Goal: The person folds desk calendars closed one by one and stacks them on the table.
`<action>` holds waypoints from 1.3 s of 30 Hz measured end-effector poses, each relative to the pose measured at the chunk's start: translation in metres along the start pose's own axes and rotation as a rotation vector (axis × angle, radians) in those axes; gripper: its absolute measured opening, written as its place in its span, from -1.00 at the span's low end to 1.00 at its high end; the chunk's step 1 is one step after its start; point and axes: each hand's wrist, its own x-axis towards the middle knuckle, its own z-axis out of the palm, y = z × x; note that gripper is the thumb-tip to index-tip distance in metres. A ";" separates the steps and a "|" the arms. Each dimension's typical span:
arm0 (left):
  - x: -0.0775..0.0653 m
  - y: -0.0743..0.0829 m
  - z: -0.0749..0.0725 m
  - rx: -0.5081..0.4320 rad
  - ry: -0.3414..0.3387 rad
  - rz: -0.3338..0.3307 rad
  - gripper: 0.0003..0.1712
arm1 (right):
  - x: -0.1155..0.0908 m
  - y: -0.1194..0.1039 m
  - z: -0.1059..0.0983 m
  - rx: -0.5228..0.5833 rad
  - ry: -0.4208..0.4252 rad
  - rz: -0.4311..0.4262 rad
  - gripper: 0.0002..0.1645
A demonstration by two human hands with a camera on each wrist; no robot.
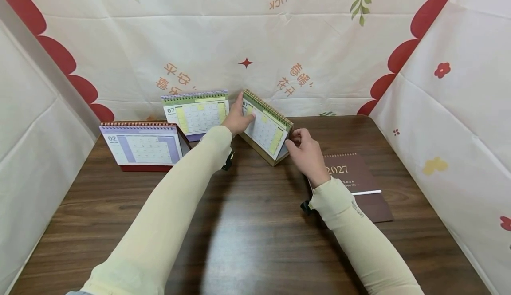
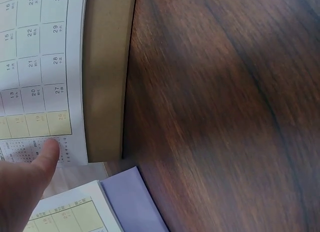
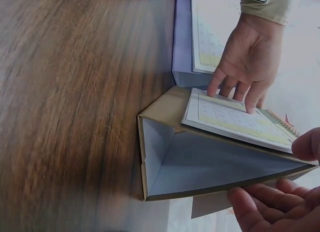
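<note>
A desk calendar [image 1: 263,128] with a gold-brown stand and a yellow-green month page stands angled at the back middle of the table. My left hand [image 1: 236,119] grips its left end, the thumb [image 2: 47,154] lying on the page's printed corner in the left wrist view. At the other end my right hand [image 1: 308,155] holds the stand's side edge, thumb at the front and fingers behind. The right wrist view looks into the hollow triangular stand [image 3: 210,159]. Just left is a second calendar [image 1: 201,113], on a purple stand, also showing 07.
A calendar [image 1: 145,146] with a red stand and page 02 stands at front left. Partly under the right forearm, a brown 2027 calendar [image 1: 365,175] lies flat with a white stick [image 1: 369,192] on it. A printed cloth [image 1: 255,33] hangs behind the table.
</note>
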 end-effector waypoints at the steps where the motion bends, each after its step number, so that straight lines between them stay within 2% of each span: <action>1: 0.000 0.000 0.000 -0.004 -0.001 0.002 0.02 | 0.000 0.000 0.000 0.000 0.006 0.005 -0.50; 9: 0.001 -0.001 -0.001 -0.048 -0.023 -0.018 0.02 | -0.002 -0.006 0.006 -0.021 0.070 0.022 -0.50; 16: 0.000 0.002 0.006 -0.193 -0.037 -0.040 -0.01 | -0.006 -0.009 0.012 -0.036 0.117 0.060 -0.57; 23: 0.000 0.004 0.007 -0.197 -0.032 -0.049 -0.03 | -0.010 -0.015 0.016 -0.069 0.143 0.022 -0.65; 32: 0.001 0.009 0.006 -0.225 0.009 -0.022 -0.08 | -0.009 -0.018 0.017 -0.207 0.180 -0.076 -0.61; 39: 0.002 0.011 0.006 -0.237 0.007 -0.015 -0.08 | -0.008 -0.016 0.015 -0.212 0.175 -0.094 -0.57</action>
